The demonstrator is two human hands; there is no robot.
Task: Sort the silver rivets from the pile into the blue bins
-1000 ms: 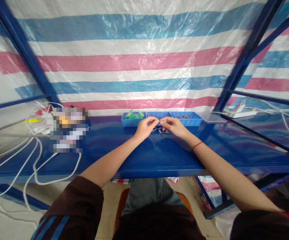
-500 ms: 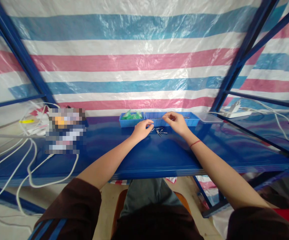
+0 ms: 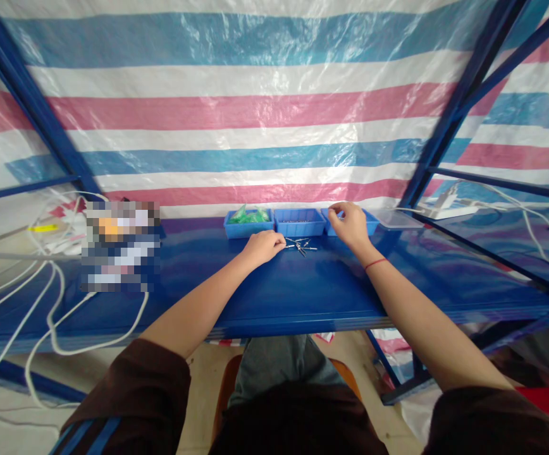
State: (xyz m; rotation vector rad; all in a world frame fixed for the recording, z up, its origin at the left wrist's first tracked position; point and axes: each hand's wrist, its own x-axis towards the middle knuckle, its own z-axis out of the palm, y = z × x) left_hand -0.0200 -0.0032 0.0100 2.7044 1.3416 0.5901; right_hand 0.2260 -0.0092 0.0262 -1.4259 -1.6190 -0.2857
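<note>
My left hand [image 3: 264, 246] rests low over the blue tabletop, its fingers pressed together. Its fingertips meet the left edge of a small heap of thin metal pins [image 3: 300, 246], which look like blind rivets. Whether a pin is between those fingers is hard to see. Over the right blue bin [image 3: 372, 224] is my right hand [image 3: 350, 222], with thumb and forefinger curled into a pinch. Anything in that pinch is too small or hidden to name. Small metal parts lie in the middle blue bin [image 3: 299, 229], and green plastic bags [image 3: 248, 217] fill the left blue bin [image 3: 248, 232].
A clear plastic lid [image 3: 400, 219] lies right of the bins. White cables [image 3: 61, 303] loop over the table's left side beside a blurred-out patch. A white power strip [image 3: 450, 208] sits at the right. Blue frame posts and a striped plastic sheet [image 3: 255, 114] enclose the table.
My right hand has moved rightward from above the middle bin to the right bin. My left hand has lowered slightly towards the pins and its fingers have closed together.
</note>
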